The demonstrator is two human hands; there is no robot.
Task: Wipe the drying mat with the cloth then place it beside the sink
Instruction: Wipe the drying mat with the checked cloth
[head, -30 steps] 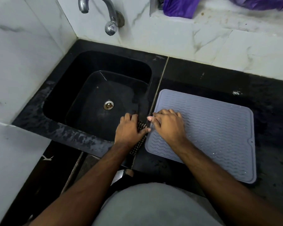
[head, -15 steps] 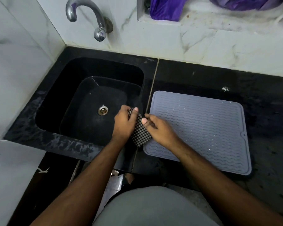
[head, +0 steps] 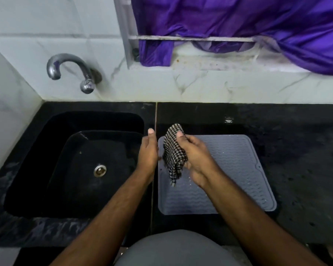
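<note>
One cloth point(head: 174, 154), checked black and white, hangs bunched from the right hand point(head: 195, 156), whose fingers pinch it above the near-sink edge of the one grey mat point(head: 236, 169), likely readying a wipe. Just sinkward, the left hand point(head: 148, 150) is flat-fingered and holds nothing. One sink point(head: 46, 150), one tap point(head: 71, 72).

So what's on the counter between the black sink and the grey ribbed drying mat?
In the head view only a bare strip of black counter with a thin seam separates the black sink from the grey ribbed drying mat.
</note>
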